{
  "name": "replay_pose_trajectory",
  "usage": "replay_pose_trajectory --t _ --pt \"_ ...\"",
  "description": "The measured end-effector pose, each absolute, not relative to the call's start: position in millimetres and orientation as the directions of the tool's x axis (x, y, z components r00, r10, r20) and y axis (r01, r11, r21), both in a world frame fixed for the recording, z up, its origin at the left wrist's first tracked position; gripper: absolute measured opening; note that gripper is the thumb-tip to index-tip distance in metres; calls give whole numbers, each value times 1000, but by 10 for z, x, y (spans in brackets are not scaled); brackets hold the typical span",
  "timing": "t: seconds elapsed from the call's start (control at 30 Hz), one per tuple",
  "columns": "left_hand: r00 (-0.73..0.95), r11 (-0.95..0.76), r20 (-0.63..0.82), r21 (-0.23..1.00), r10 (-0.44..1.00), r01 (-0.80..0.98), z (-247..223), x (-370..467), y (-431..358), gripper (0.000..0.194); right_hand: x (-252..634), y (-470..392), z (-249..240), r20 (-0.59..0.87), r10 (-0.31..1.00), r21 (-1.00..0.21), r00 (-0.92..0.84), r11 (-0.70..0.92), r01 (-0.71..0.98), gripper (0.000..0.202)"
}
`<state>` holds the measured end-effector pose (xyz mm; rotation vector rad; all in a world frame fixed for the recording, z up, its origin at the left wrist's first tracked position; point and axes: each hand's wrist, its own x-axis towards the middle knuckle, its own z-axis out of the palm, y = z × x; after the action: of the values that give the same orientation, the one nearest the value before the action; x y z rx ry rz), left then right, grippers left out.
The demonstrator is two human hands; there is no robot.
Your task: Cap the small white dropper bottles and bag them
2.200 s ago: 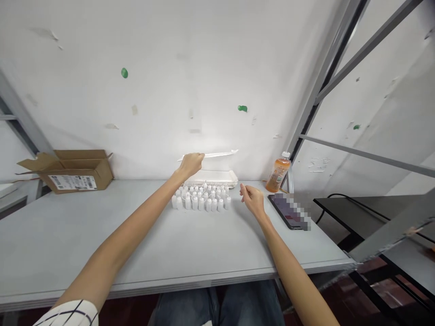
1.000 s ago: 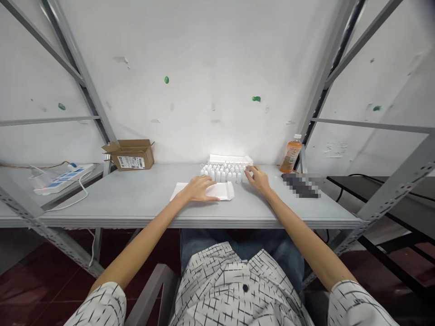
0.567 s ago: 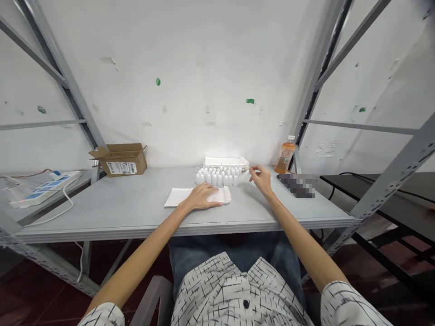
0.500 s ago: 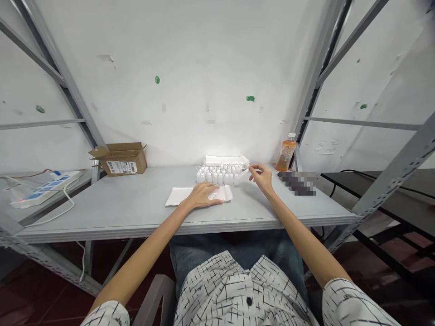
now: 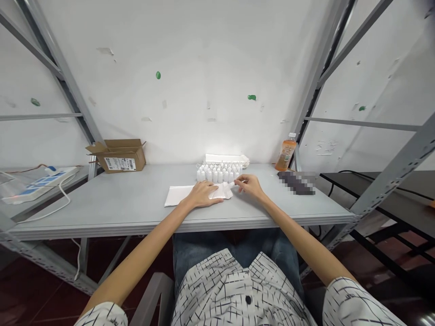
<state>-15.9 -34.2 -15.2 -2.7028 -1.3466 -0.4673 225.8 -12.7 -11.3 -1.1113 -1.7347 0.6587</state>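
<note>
My left hand (image 5: 203,194) lies with its fingers spread on a flat white packet (image 5: 178,194) near the table's front edge. Pinched in my right hand (image 5: 248,184) is a small white bottle (image 5: 232,184), tilted, with its far end at the right end of the packet. Just behind my hands, several small white bottles (image 5: 219,175) stand upright in close rows. Behind them lies a stack of white packets (image 5: 226,158) by the wall.
An open cardboard box (image 5: 124,156) stands at the back left. At the back right are an orange drink bottle (image 5: 286,153) and a blurred dark object (image 5: 297,182). A power strip (image 5: 41,184) with cables lies far left. Metal posts flank the grey table (image 5: 129,203).
My right hand has moved left and toward me, bringing the small white bottle from beside the rows to the packet's right end. My left hand has stayed on the packet.
</note>
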Motion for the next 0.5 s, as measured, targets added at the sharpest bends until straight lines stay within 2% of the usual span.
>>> replay_pose_trajectory --t 0.17,0.33,0.5 --pt "576 -633 343 74 742 771 -146 -166 -336 65 2261 -152 -55 355 924 -861 -141 382 335 26" --pt "565 -641 384 99 730 761 -107 -167 -379 59 2329 -149 -35 307 947 -879 -97 321 353 28" --pt "538 -622 392 123 746 773 -82 -152 -416 57 2293 -180 -15 191 938 -892 -291 289 347 28"
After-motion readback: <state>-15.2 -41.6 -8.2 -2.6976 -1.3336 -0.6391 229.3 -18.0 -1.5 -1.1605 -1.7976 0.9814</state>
